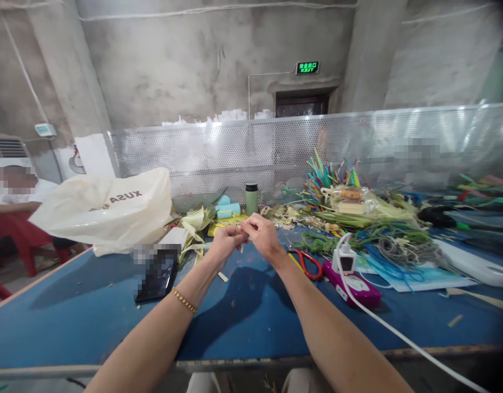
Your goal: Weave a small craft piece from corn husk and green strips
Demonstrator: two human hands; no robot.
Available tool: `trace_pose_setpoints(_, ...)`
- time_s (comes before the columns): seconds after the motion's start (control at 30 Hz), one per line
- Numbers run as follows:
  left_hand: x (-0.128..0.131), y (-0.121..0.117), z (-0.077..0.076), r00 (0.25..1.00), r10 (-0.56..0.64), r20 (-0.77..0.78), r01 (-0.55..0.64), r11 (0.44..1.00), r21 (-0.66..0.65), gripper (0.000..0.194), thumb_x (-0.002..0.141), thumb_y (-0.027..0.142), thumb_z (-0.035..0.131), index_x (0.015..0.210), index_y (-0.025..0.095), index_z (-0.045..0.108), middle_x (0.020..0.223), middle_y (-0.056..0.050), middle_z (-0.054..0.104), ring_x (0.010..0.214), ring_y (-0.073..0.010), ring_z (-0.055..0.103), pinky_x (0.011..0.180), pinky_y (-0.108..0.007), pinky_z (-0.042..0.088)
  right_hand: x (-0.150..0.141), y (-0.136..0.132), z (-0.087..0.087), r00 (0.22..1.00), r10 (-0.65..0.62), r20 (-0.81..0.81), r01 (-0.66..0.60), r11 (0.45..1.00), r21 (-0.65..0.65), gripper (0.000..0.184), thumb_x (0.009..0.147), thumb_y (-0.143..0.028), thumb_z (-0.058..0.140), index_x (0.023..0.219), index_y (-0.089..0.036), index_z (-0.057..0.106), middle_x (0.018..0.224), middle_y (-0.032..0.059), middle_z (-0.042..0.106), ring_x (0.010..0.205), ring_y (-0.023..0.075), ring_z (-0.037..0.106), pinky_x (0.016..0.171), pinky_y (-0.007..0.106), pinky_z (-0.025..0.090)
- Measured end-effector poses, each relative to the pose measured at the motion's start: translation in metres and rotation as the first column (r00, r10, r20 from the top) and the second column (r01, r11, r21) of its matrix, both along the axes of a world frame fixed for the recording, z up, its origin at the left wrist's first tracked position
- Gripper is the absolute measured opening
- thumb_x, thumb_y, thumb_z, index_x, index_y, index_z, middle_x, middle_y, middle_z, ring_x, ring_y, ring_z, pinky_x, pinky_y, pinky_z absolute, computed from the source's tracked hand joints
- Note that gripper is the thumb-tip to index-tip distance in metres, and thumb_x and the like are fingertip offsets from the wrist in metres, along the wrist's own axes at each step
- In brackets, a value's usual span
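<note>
My left hand [226,243] and my right hand [263,236] meet above the middle of the blue table [91,311], fingers pinched together. Between the fingertips sits a small pale strip [244,236], too small to name. A gold bracelet [184,300] circles my left wrist. Just beyond the hands lie pale green leaf strips [196,224] and a yellow piece [227,221]. A short pale sliver [222,277] lies on the table under my left hand.
A black phone [157,278] lies left of my arms, a cream plastic bag [108,210] behind it. Red-handled scissors [309,263], a magenta box [353,286] with white charger and cable, a green flask [251,198] and heaps of coloured strips [349,213] fill the right. A person sits far left.
</note>
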State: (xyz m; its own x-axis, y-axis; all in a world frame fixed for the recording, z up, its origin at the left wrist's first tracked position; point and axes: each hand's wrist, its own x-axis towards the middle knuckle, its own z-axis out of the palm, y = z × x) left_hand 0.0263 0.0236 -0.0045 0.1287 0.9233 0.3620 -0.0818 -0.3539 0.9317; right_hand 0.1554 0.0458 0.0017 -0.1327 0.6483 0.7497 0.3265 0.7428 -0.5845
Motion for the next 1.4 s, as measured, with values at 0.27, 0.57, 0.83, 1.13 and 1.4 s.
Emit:
trace_pose_setpoints(0.27,-0.018,0.011,0.002,0.977,0.027,0.213,0.006,0.988,-0.153,0.037,0.062,0.041,0.079,0.081,0.011,0.069,0.07,-0.007,0.068,0.049,-0.0088,0.052,0.048,-0.022,0.032,0.011,0.005,0.007,0.981,-0.195,-0.002,0.195,0.981,-0.006,0.037,0.091,-0.04,0.046,0.07,-0.017,0.066,0.069,0.0057,0.064,0.065,0.0157,0.055,0.061,0.026,0.038)
trace_pose_setpoints(0.57,-0.015,0.006,0.005,1.0,0.0,0.014,-0.001,1.0,0.016,0.037,0.07,0.048,0.071,0.076,0.012,0.063,0.066,-0.003,0.062,0.05,-0.0103,0.057,0.044,-0.02,0.033,-0.001,0.003,-0.003,0.968,-0.088,0.233,0.091,0.996,-0.002,0.02,0.083,-0.021,0.056,0.063,-0.017,0.059,0.063,0.0009,0.059,0.059,0.0127,0.046,0.06,0.025,0.033)
trace_pose_setpoints(0.83,-0.021,0.01,0.003,0.999,0.049,-0.018,-0.049,0.999,0.008,0.036,0.063,0.043,0.077,0.072,0.012,0.064,0.056,-0.001,0.06,0.041,-0.0074,0.047,0.041,-0.021,0.032,-0.002,0.001,-0.007,0.946,-0.026,0.323,0.02,1.0,0.022,0.018,0.084,-0.016,0.05,0.067,-0.019,0.053,0.071,0.0027,0.059,0.066,0.0148,0.05,0.064,0.026,0.035)
trace_pose_setpoints(1.13,-0.019,0.012,0.001,0.956,-0.096,0.278,0.127,0.987,-0.095,0.03,0.062,0.031,0.081,0.064,0.011,0.059,0.055,0.001,0.054,0.044,-0.0051,0.043,0.045,-0.019,0.031,-0.001,-0.008,0.001,0.963,0.172,0.209,-0.142,0.978,-0.152,0.027,0.087,-0.023,0.049,0.061,-0.019,0.051,0.054,-0.0031,0.051,0.053,0.0111,0.044,0.055,0.024,0.033)
trace_pose_setpoints(1.4,-0.017,0.009,0.004,0.886,-0.143,0.442,0.248,0.95,-0.189,0.024,0.065,0.019,0.08,0.064,0.011,0.057,0.054,0.002,0.051,0.046,-0.0048,0.043,0.048,-0.019,0.035,0.002,-0.014,0.005,0.937,0.329,0.116,-0.293,0.923,-0.25,0.027,0.089,-0.034,0.049,0.068,-0.018,0.056,0.055,-0.0036,0.05,0.052,0.0103,0.045,0.053,0.022,0.036)
